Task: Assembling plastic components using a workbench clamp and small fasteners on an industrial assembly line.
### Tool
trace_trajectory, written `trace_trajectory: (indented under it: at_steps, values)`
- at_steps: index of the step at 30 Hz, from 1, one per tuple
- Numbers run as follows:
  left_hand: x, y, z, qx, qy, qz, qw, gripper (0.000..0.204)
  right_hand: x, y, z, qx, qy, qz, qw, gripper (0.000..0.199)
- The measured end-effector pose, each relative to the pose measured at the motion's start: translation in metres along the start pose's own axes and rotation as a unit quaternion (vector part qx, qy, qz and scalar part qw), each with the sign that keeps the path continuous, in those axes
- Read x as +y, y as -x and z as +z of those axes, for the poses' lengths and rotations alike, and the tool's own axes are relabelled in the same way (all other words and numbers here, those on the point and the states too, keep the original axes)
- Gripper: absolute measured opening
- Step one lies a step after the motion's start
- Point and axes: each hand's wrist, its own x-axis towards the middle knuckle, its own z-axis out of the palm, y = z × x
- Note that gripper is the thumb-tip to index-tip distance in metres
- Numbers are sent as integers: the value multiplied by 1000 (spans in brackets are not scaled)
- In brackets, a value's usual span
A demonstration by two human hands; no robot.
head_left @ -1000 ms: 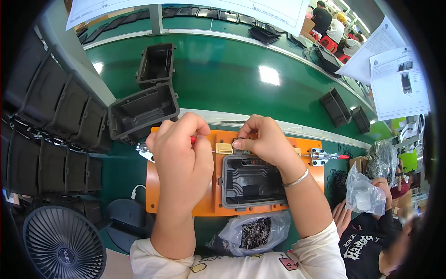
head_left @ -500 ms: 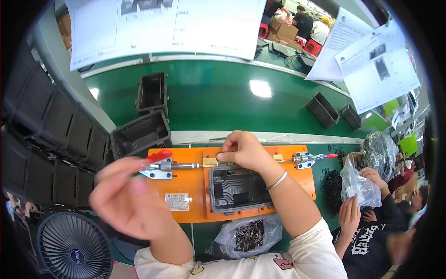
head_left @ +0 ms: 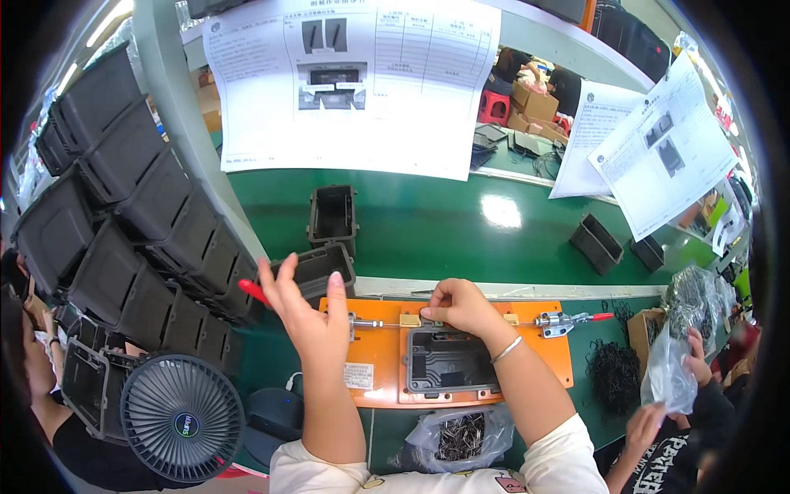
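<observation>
A black plastic housing [head_left: 448,362] lies in an orange fixture plate [head_left: 380,362] at the near edge of the green belt. My right hand [head_left: 461,309] rests on the housing's far rim, fingers curled down onto it beside a small brass block [head_left: 409,320]. My left hand [head_left: 311,317] is raised over the left end of the fixture, fingers spread and holding nothing. The red handle of the left toggle clamp [head_left: 251,290] pokes out just past its left edge. The right toggle clamp [head_left: 564,323] lies flat with nothing touching it.
Black housings [head_left: 123,230] are stacked at the left, and two more [head_left: 332,216] stand on the belt. Near me are a round fan [head_left: 181,420] and a bag of small metal parts [head_left: 461,436]. A co-worker's hand [head_left: 699,350] holds a plastic bag at right. Paper sheets [head_left: 354,82] hang above.
My left hand left the housing's far rim, swung left and opened near the red clamp handle. My right hand stayed on the rim. The view tilted upward.
</observation>
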Motion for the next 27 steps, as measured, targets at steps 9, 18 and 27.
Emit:
trace_trajectory:
  at_steps: [9,18,27]
  values:
    - [-19,11,0,-166,-43,33,985,44,-4,-2,4,34,65,-26,997,39]
    - [-19,55,21,-241,-121,42,962,38,-69,-28,38,60,393,-220,891,21]
    - [-30,19,-20,70,235,-166,955,49,-86,-93,89,-111,411,-230,875,22]
